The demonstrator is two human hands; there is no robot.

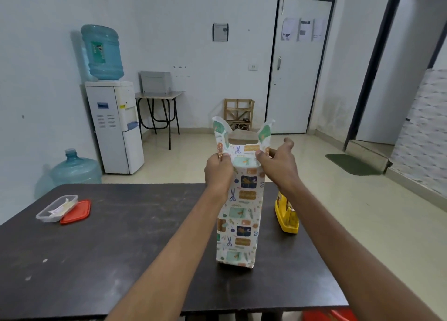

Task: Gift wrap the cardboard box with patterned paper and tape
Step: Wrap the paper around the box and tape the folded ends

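Head view: the cardboard box (242,136), sleeved in patterned paper (239,214), stands upright on the table (121,248) between both hands. The left hand (219,170) pinches the paper's top edge at the near left corner. The right hand (278,165) pinches it at the right corner, with a yellow tape dispenser (286,214) just below that wrist.

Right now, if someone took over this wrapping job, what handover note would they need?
Left hand and right hand each pinch the near flap of patterned paper at the top.
Cardboard box stands upright on the table, sides wrapped; yellow tape dispenser just right of it.
To do: fold and tape the open top end; bottom end unclear.
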